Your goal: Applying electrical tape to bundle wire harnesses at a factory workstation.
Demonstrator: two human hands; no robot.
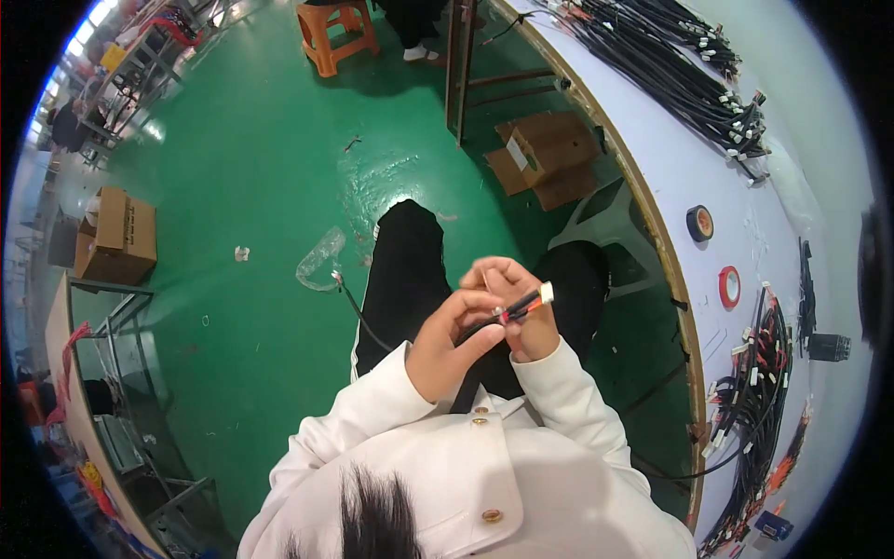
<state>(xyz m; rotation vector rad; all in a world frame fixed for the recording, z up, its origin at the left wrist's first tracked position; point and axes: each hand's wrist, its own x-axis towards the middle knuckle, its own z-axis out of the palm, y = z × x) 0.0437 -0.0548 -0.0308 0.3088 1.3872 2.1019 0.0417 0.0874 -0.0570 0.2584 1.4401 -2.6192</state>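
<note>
My left hand (445, 347) pinches a black sleeved cable (478, 328) between thumb and fingers, above my lap. The cable's near end fans into short black and orange-red wires with a white connector (547, 293), and a small red band (504, 318) shows beside my left fingertips. Just behind that end is my right hand (526, 321), its fingers curled and the wires crossing in front of its palm. What its fingertips pinch is too small to make out. From under my left hand the cable's tail (365, 322) hangs leftward to a clear plastic bag (322, 261).
At right, a long white table (643, 121) carries black cable bundles (684, 79), more cables (759, 382), black tape (699, 224) and red tape (729, 287). Cardboard boxes (549, 154) and a pale stool (610, 233) are beside it. An orange stool (337, 37) and a person's foot appear ahead.
</note>
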